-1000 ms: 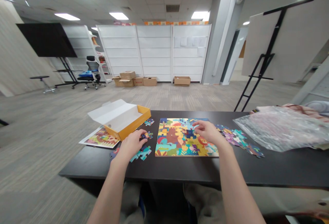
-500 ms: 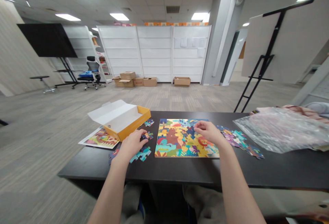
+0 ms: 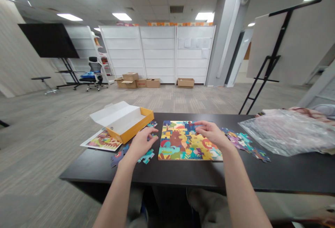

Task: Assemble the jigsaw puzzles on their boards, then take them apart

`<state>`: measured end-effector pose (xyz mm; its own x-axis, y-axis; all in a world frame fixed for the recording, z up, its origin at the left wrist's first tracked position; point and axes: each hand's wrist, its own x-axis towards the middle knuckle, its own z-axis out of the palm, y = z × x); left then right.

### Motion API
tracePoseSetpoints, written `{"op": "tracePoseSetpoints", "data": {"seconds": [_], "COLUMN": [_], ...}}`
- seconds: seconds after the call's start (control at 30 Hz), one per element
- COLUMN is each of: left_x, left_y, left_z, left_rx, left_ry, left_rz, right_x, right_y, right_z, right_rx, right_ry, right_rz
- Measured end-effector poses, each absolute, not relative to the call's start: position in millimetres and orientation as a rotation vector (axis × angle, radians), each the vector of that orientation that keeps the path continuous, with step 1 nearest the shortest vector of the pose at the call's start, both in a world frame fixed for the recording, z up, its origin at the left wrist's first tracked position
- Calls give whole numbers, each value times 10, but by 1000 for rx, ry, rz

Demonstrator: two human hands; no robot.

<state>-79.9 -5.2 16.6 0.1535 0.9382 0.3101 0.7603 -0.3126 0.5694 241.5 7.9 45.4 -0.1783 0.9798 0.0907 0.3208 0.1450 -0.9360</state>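
A colourful jigsaw puzzle (image 3: 180, 146) lies flat on the black table (image 3: 183, 174) in front of me. My right hand (image 3: 213, 134) rests on its upper middle, fingertips pinched on a dark blue puzzle piece (image 3: 188, 126). My left hand (image 3: 140, 143) hovers over several loose pieces (image 3: 147, 156) left of the puzzle. Its fingers are spread, and the tips touch a piece by the puzzle's left edge. More loose pieces (image 3: 240, 140) lie to the right of my right wrist.
An open yellow box (image 3: 125, 120) with a white lid stands at the table's back left, partly over a printed picture sheet (image 3: 102, 140). A crumpled clear plastic bag (image 3: 285, 133) covers the right end. A black easel (image 3: 269, 64) stands behind the table.
My right hand has slid the dark blue piece up the puzzle toward its top edge. My left hand has reached forward and right onto a loose piece.
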Motion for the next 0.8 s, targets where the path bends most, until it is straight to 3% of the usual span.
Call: {"op": "tracePoseSetpoints", "data": {"seconds": [0.27,0.8], "left_x": [-154,-66], "left_y": [52,141], "left_z": [134,79], "left_rx": [1724,1587], "left_ry": [986,923], "left_rz": [1166,1242], "right_x": [2190,2097], "right_y": [166,136], "right_z": [304,332], "right_rx": [-1191,-1068], "right_ry": [-1671,-1791], "right_rz": [1132,1149]}}
